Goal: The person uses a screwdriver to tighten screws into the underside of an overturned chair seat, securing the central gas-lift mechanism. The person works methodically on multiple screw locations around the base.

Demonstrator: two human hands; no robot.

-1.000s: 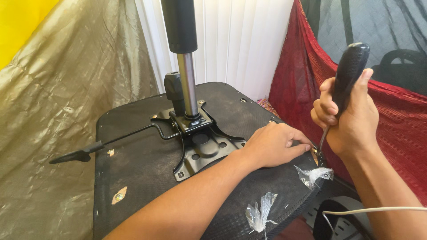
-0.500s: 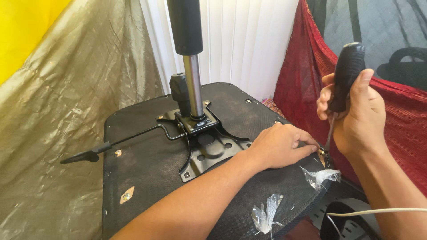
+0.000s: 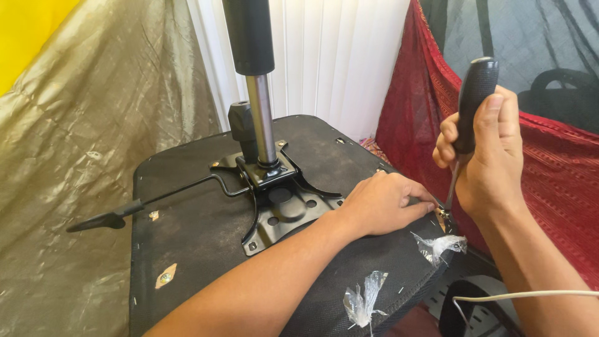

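Head view: my right hand (image 3: 493,165) is clenched around the black handle of a screwdriver (image 3: 472,109), held nearly upright, its tip down at the right edge of the upturned chair seat (image 3: 187,249). My left hand (image 3: 382,203) lies flat on the seat's black underside, fingers (image 3: 415,190) pinched narrow at the point where the tip lands; whether they grip a fastener I cannot tell, as the spot is hidden. Torn clear plastic scraps (image 3: 437,244) cling to that right edge just beside the tip, and more (image 3: 365,299) sit nearer the front edge. At the seat's middle the metal mounting plate (image 3: 281,209) carries the gas cylinder (image 3: 257,87), with a lever (image 3: 134,209) reaching toward the left edge.

Step in hand, as I judge it: working a fastener at the seat's right edge. The next move calls for steady downward pressure, with the shaft kept in line.
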